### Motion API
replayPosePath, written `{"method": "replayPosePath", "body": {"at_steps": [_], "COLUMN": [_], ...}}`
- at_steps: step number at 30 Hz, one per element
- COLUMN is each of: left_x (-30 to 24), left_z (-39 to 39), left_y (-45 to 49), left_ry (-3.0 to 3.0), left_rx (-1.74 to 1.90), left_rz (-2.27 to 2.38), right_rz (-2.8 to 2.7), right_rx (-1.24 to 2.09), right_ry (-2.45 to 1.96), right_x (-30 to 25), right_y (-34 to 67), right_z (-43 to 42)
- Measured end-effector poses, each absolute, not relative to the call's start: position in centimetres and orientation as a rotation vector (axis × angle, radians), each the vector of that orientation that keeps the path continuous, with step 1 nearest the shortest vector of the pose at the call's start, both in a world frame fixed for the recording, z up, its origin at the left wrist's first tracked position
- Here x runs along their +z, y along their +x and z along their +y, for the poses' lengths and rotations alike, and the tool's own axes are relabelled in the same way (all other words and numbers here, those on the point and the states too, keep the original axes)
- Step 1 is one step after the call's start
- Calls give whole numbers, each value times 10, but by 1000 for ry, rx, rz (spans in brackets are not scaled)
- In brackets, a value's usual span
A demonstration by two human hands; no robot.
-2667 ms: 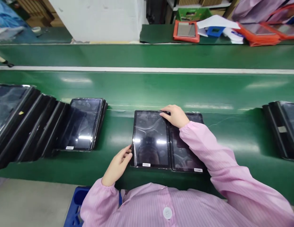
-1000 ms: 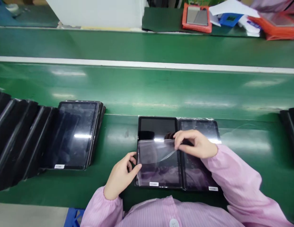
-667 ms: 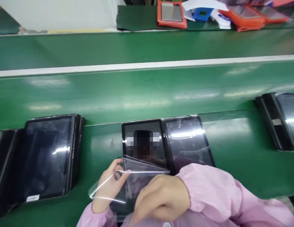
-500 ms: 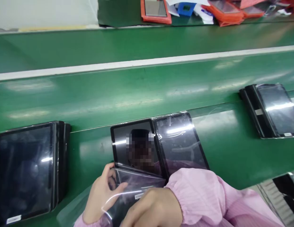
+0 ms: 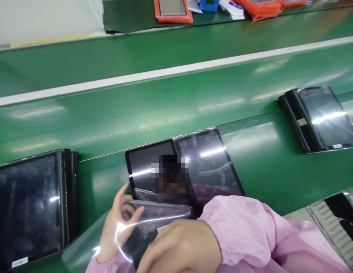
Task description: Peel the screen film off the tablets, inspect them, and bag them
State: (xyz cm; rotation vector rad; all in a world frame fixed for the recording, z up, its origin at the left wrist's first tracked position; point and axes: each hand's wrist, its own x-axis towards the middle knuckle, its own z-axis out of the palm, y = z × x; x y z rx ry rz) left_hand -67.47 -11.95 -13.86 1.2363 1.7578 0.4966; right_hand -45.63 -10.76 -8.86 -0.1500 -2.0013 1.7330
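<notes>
Two black-framed tablets lie side by side on the green conveyor belt [image 5: 153, 113]. The left tablet [image 5: 142, 159] has a bare, glossy upper screen, with a pixelated patch over part of it. A clear plastic film [image 5: 156, 220] is peeled down off it and bunched towards me. My left hand [image 5: 119, 227] pinches the film's left side, and my right hand [image 5: 179, 246] closes over its lower edge. The right tablet [image 5: 207, 159] still has film on it, and my right sleeve hides its lower part. The tablet's lower end is hidden by my hands.
A stack of film-wrapped tablets [image 5: 28, 201] stands to the left, and another stack [image 5: 321, 117] to the right. A white strip [image 5: 165, 72] runs along the belt. Orange-cased tablets [image 5: 172, 11] and white papers lie on the far bench.
The film has come further off the left tablet, now folded down towards me in both hands. My view has tilted and shifted, so the belt and tablets sit at a slant.
</notes>
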Motion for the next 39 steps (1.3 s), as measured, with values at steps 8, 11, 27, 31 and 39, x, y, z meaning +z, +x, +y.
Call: {"method": "replayPosePath", "body": {"at_steps": [8, 11, 27, 31, 39], "left_x": [-126, -127, -118, -118, -126], "left_z": [-73, -70, -86, -96, -112], "left_y": [-656, -646, -633, -642, -645], "left_ry": [1192, 1052, 668, 596, 570], "left_rx": [619, 685, 1340, 1567, 1669], "left_rz": [1819, 1839, 1393, 1263, 1205], "right_rz": [-2166, -2394, -2296, -1935, -1698], "right_rx": [807, 580, 470, 307, 662], "right_ry": [-1007, -1292, -912, -862, -880], "right_x": [-83, -100, -72, -35, 5], "right_y": [-401, -392, -377, -378, -407], "right_z": [-78, -78, -79, -73, -58]}}
